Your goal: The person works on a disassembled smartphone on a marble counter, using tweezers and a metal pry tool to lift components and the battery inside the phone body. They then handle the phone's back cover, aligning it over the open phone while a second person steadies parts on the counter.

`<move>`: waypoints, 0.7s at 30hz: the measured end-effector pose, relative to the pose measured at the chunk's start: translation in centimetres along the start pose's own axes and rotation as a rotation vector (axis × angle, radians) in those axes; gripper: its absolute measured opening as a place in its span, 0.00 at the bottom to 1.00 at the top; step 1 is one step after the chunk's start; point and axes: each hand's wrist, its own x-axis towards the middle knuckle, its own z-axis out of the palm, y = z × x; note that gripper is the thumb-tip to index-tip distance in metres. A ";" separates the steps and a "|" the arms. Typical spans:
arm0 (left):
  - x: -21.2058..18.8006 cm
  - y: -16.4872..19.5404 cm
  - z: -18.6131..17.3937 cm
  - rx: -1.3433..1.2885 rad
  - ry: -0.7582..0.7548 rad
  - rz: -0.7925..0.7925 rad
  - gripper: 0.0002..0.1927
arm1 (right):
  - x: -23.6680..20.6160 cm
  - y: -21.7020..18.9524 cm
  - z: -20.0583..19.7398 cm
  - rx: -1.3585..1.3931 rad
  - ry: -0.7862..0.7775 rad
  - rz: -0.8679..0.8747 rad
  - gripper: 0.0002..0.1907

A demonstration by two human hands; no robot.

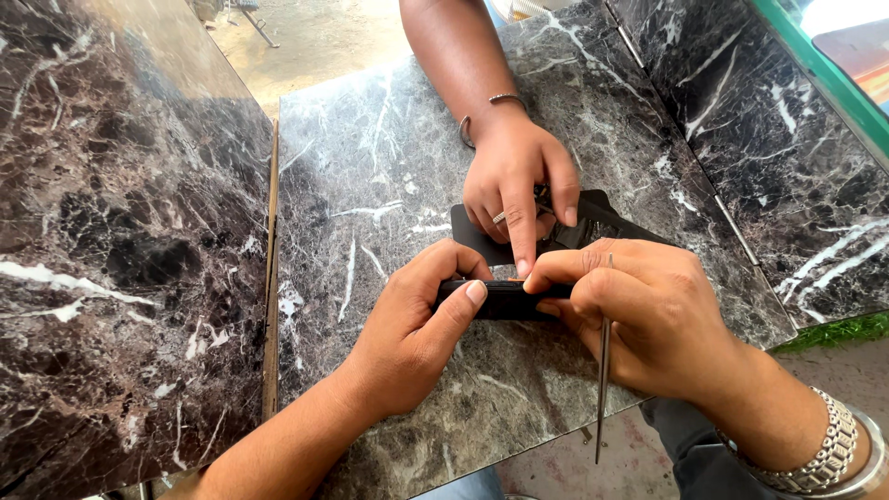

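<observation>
A small black flat device (pixel 505 299) lies between my two hands over the dark marbled counter (pixel 370 167). My left hand (pixel 417 324) grips its left end, thumb pressed on its top edge. My right hand (pixel 639 310) pinches its right end and also carries a thin metal pick (pixel 603 380) that points down past my palm. Another person's hand (pixel 519 181), with a bangle and a ring, reaches in from the far side; its index finger touches the device's top. A black flat cover (pixel 593 222) lies under that hand.
The marbled counter top is made of several slabs; a gap (pixel 271 278) runs between the left slab and the middle one. A raised marbled ledge (pixel 787 139) with a green edge stands at the right. Sandy ground (pixel 315 37) shows beyond the counter.
</observation>
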 end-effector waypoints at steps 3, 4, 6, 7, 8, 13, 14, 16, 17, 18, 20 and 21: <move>0.0 0.1 -0.1 0.006 -0.004 -0.008 0.11 | 0.0 0.0 0.0 -0.001 0.003 0.001 0.16; 0.0 0.1 -0.1 0.011 -0.005 -0.017 0.11 | 0.0 -0.1 0.0 -0.004 0.004 0.004 0.16; 0.0 0.1 -0.1 0.022 -0.003 -0.028 0.11 | 0.1 -0.1 0.0 -0.005 0.005 0.008 0.16; 0.0 0.2 -0.1 0.028 -0.002 -0.029 0.11 | 0.1 -0.1 0.0 -0.004 0.005 0.011 0.16; 0.0 0.2 -0.1 0.033 0.000 -0.030 0.11 | 0.1 -0.1 0.0 -0.003 0.006 0.013 0.17; 0.0 0.2 -0.1 0.029 0.001 -0.022 0.11 | 0.1 -0.2 0.0 -0.001 0.004 0.019 0.17; 0.0 0.2 -0.1 0.028 0.001 -0.022 0.11 | 0.1 -0.2 0.0 0.002 0.005 0.018 0.17; 0.0 0.1 -0.1 0.036 0.001 -0.020 0.11 | 0.0 -0.2 0.0 -0.001 0.001 0.017 0.17; 0.0 0.1 -0.1 0.041 0.001 -0.018 0.11 | 0.0 -0.2 0.0 -0.003 0.001 0.016 0.17; -0.1 0.1 -0.1 0.029 -0.001 -0.026 0.10 | 0.0 -0.2 0.0 -0.004 0.000 0.017 0.16; -0.1 0.0 -0.1 0.006 -0.003 -0.040 0.10 | 0.0 -0.2 0.0 -0.006 0.001 0.017 0.16; -0.1 0.1 0.0 -0.006 0.005 -0.033 0.10 | 0.0 -0.3 -0.1 -0.001 -0.002 0.013 0.16</move>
